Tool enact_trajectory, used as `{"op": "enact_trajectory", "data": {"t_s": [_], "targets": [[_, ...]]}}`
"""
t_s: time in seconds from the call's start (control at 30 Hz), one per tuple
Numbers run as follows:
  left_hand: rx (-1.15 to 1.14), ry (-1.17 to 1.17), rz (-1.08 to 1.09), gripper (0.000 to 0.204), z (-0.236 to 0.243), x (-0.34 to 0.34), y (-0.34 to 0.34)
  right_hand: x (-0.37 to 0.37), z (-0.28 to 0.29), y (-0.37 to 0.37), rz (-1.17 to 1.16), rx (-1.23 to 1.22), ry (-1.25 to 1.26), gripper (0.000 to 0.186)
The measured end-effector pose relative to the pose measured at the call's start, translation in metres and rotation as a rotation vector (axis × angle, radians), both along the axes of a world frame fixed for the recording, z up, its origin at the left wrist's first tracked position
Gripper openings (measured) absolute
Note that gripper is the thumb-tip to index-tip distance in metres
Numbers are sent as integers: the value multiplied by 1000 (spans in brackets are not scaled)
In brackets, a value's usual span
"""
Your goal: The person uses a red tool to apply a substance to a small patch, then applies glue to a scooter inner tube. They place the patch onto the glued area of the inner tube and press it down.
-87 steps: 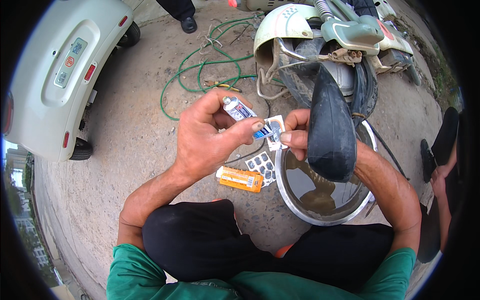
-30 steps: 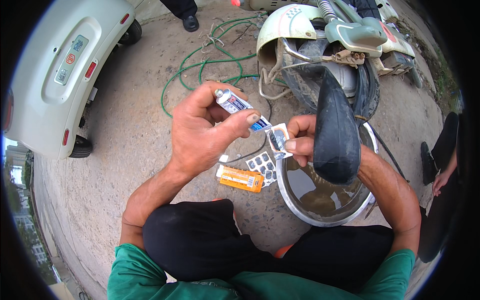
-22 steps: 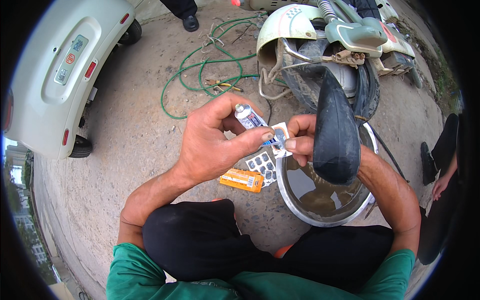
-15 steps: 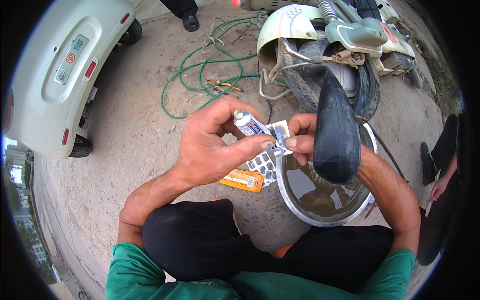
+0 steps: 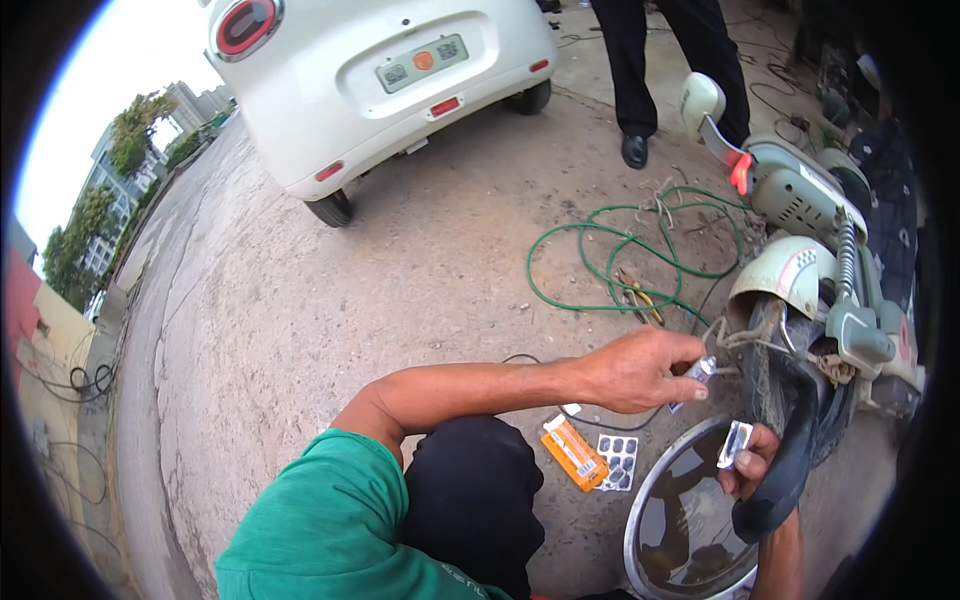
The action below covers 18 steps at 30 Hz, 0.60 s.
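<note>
My left hand (image 5: 640, 372) is closed round a small silver squeeze tube (image 5: 704, 369), held between thumb and fingers. To its lower right, my right hand (image 5: 757, 458) pinches a small flat patch (image 5: 735, 444), silvery white with a dark middle. Tube and patch are apart. A black rubber inner tube (image 5: 788, 478) hangs beside my right hand and hides part of the wrist. Beneath it stands a metal basin (image 5: 633, 535) of murky water. On the ground left of the basin lie an orange box (image 5: 574, 453) and a sheet of dark round patches (image 5: 619, 463).
A pale scooter (image 5: 780, 275) lies on its side at the right. Beyond my hands are a coiled green hose (image 5: 540, 285) and yellow-handled pliers (image 5: 641, 293). A white car (image 5: 330, 110) is parked at the far left. A person in dark trousers (image 5: 625, 70) stands behind the hose.
My view has swung left, bringing more of the car and street in. My hands have drawn apart, the squeeze tube now away from the patch. Both hands keep their hold.
</note>
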State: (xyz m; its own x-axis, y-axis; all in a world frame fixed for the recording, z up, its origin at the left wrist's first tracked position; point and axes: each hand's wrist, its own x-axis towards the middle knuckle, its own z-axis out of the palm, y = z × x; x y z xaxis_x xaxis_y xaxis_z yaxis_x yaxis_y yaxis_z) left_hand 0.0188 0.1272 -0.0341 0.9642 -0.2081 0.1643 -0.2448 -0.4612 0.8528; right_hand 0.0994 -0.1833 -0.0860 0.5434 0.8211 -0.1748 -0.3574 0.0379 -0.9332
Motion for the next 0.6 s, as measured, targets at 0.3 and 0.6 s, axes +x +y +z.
{"op": "enact_trajectory", "data": {"t_s": [0.3, 0.6], "targets": [[204, -18, -174, 34, 34, -38, -2, 16, 9, 16, 202, 226, -44, 22], [192, 12, -123, 33, 31, -36, -29, 40, -27, -4, 30, 205, 12, 12]]}}
